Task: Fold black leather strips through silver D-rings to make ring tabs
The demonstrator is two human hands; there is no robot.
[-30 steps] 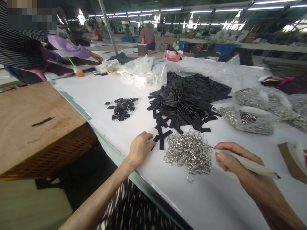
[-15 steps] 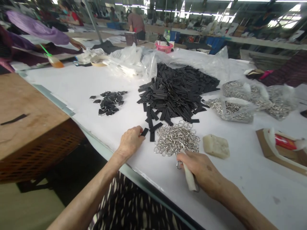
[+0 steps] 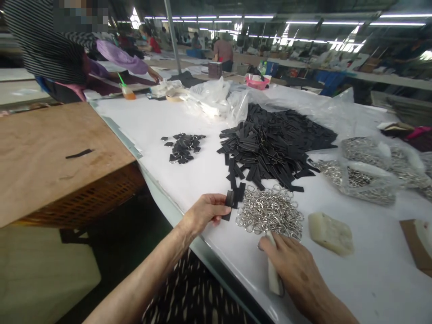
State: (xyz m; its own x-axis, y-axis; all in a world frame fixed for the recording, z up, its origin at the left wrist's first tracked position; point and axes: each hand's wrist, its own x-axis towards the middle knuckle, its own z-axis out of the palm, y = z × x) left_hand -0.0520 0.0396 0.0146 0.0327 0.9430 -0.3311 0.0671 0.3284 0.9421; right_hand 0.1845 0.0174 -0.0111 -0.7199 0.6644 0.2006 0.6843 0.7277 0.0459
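The right hand (image 3: 297, 263), fisted around a pale tool (image 3: 272, 272), has moved nearer the white tabletop (image 3: 192, 182)'s near edge; the left hand (image 3: 206, 211) pinches a black strip (image 3: 229, 199); ceiling lights (image 3: 258, 17) glow beyond.

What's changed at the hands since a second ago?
The right hand, keeping the white-handled tool, moved leftward from the right of the ring pile to its near edge. The left hand pinches a black strip, now showing more. Ring pile and strip heap look unchanged.

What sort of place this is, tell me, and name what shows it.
Probably a factory floor or large workshop: there's a heap of black strips, a pile of metal rings, and rows of ceiling lights over people in the background.
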